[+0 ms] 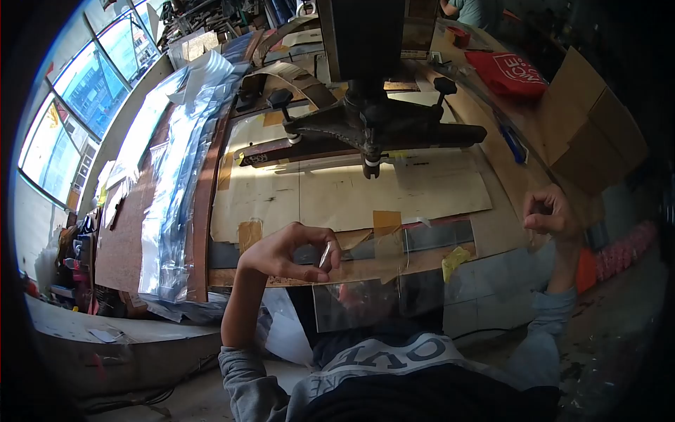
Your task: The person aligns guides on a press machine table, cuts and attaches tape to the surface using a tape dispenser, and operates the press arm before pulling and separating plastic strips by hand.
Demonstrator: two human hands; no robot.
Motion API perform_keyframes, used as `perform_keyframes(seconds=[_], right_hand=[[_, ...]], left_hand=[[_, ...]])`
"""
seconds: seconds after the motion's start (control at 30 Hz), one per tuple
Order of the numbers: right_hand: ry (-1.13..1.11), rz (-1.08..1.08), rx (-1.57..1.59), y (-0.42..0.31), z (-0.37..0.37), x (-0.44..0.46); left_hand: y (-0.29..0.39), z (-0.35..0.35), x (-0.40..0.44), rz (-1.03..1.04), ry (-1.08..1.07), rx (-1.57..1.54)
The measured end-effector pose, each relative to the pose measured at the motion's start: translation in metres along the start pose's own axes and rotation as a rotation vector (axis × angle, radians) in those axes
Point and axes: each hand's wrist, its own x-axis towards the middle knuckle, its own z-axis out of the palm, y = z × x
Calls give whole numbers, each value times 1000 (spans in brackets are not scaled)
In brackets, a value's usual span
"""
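Observation:
My left hand (292, 254) is over the near edge of the worktable, thumb and fingers curled together on a shiny edge of a clear plastic sheet (358, 304). The see-through sheet hangs in front of my body, and its full outline is hard to trace. Farther right, my right hand (550, 212) is raised with its fingers closed in a pinch; what lies between them is too small to tell. Beyond my hands, a pale board (337, 200) with tape patches lies under a dark metal press arm (373, 126).
Long clear plastic sheets (184, 190) lie on the left of the table. At the right are an open cardboard box (587, 126), a red bag (505, 72) and a blue tool (513, 143). Another person (478, 10) is at the top right. Windows line the left.

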Motion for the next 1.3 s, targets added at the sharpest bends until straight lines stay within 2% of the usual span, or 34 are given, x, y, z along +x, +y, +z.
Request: perform_keyframes(seconds=[0.07, 0.17, 0.27, 0.47, 0.5, 0.53, 0.57, 0.63, 0.67, 0.73, 0.77, 0.83, 0.93, 1.03, 1.13, 1.23, 1.3], right_hand=[[23, 54, -54, -10, 3, 0], [5, 77, -112, -5, 6, 5], [3, 54, -191, 3, 13, 6], [-152, 103, -165, 0, 24, 8], [-61, 91, -157, 5, 19, 6], [30, 77, -149, 13, 8, -1], [122, 61, -140, 20, -3, -6], [113, 24, -175, 34, -18, -18], [112, 11, -200, 37, -23, -21], [78, 125, -202, 37, -24, -15], [69, 162, -218, 32, -31, -5], [-11, 209, -254, 40, -56, -2], [-29, 273, -244, 35, -67, -2], [26, 227, -403, 40, -84, 1], [138, 258, -508, 42, -103, 4], [136, 386, -688, 61, -127, 22], [-41, 181, -830, 67, -131, 24]], left_hand=[[-6, 2, 1, 101, 106, 42], [6, -3, 1, 18, 89, 378], [11, 6, -7, -110, 86, 548], [43, 30, -31, -305, 90, 701], [48, 32, -37, -338, 98, 702], [57, 30, -45, -454, 28, 877], [59, 20, -68, -527, 97, 917], [41, 8, -122, -343, 289, 885], [43, 5, -114, -278, 225, 893], [49, 7, -101, -186, 73, 856], [45, 0, -96, -292, 115, 852], [18, -18, -96, -329, 368, 683], [-5, -29, -75, -423, 495, 549], [-26, -29, -47, -415, 606, 576], [-36, -17, -19, -406, 698, 459], [-39, -4, 4, -331, 782, 458], [-44, -3, 5, -284, 811, 602]])
